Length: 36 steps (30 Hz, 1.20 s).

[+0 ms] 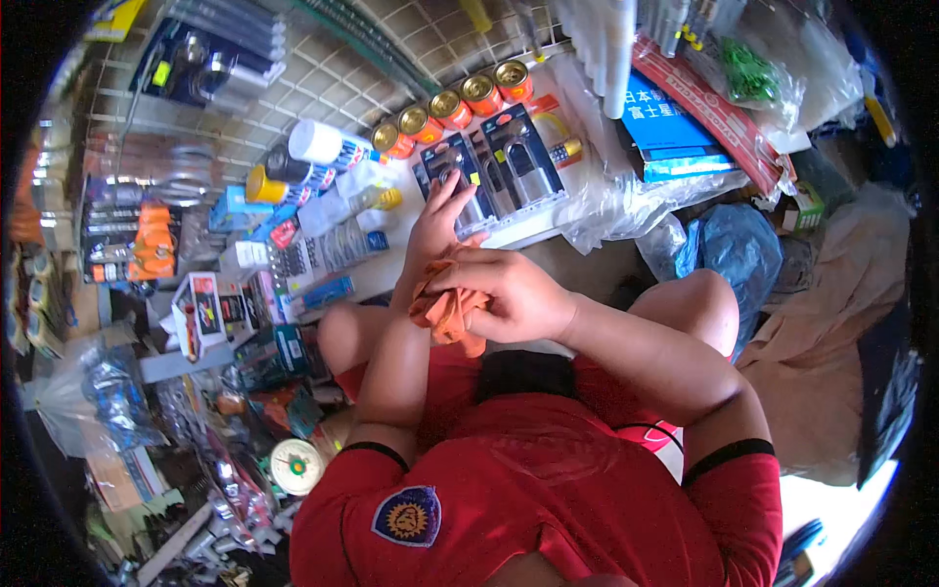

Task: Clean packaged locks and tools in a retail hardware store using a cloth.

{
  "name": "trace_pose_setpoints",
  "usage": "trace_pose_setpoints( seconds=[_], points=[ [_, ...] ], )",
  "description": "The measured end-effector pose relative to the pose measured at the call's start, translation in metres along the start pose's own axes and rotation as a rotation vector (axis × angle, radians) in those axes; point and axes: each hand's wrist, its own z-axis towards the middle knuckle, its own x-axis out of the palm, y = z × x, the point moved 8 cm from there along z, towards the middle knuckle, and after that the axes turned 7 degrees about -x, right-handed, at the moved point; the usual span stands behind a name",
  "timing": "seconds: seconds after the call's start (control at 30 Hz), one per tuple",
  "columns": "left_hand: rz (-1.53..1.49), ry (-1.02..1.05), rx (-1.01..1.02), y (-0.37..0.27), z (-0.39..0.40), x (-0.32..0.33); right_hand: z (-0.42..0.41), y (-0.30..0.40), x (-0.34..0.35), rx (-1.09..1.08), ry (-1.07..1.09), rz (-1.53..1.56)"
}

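My right hand (521, 293) is closed around a crumpled orange cloth (451, 304). It presses the cloth against my left wrist and lower forearm. My left hand (439, 220) holds nothing, with its fingers spread and pointing away from me. Those fingertips overlap a blister-packed padlock (480, 202) in view; whether they touch it I cannot tell. Beside that pack lies a second packaged padlock (527, 169) with a large shackle. Both packs rest on a white board (513, 233) in front of my crossed legs.
Several orange cans (450, 110) line the board's back edge. Spray cans (323, 143) and small packaged goods stand at left. A blue box (671, 128) and a red long box (708, 110) lie at right. A dial scale (296, 467) sits by my left elbow, a blue plastic bag (733, 246) by my right knee.
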Motion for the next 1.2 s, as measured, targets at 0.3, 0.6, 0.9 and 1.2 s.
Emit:
trace_pose_setpoints(
  seconds=[0.3,0.6,0.9,1.2],
  points=[
    [-0.003,-0.104,-0.022,0.006,-0.005,0.007,0.003,-0.016,0.015,0.084,0.068,-0.027],
    [0.090,-0.057,-0.015,0.003,-0.001,0.012,-0.001,-0.020,0.017,0.126,0.048,-0.051],
    [0.045,-0.123,-0.021,-0.009,-0.004,-0.007,0.003,-0.032,-0.005,0.536,0.269,-0.429],
    [-0.029,-0.112,-0.249,0.004,-0.017,-0.019,-0.022,-0.069,-0.076,0.726,0.201,-1.086]
  ],
)
